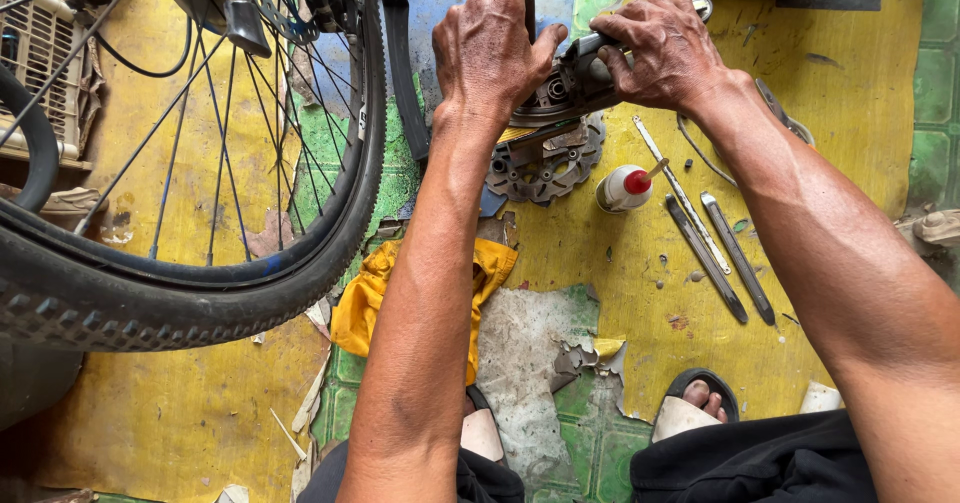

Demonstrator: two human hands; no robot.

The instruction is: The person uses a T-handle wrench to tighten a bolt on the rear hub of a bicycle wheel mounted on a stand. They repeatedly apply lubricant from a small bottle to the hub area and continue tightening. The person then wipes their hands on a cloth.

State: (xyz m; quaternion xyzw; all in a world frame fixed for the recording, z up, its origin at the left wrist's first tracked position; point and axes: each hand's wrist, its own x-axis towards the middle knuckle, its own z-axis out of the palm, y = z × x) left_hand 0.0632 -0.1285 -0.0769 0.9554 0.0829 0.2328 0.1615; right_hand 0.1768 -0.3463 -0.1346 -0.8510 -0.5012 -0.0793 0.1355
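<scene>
Above brake disc [545,168] | both hands' fingers grip metal hub part [570,88], apparently | wheel [200,253] left

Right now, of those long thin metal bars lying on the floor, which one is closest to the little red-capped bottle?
The pale, slim rod, which runs diagonally right past the red-capped bottle. The two darker, flatter bars lie side by side beyond it, farther from the bottle.

A spoked motorcycle wheel [190,213] with a knobby tyre stands at the left over a worn yellow floor mat [180,403]. A yellow rag [365,303] lies crumpled below it. Right of a wavy brake disc [545,168] lie a small red-capped bottle [625,188] (on its side) and two flat tyre levers [725,263], near a sandalled foot [695,403]
</scene>
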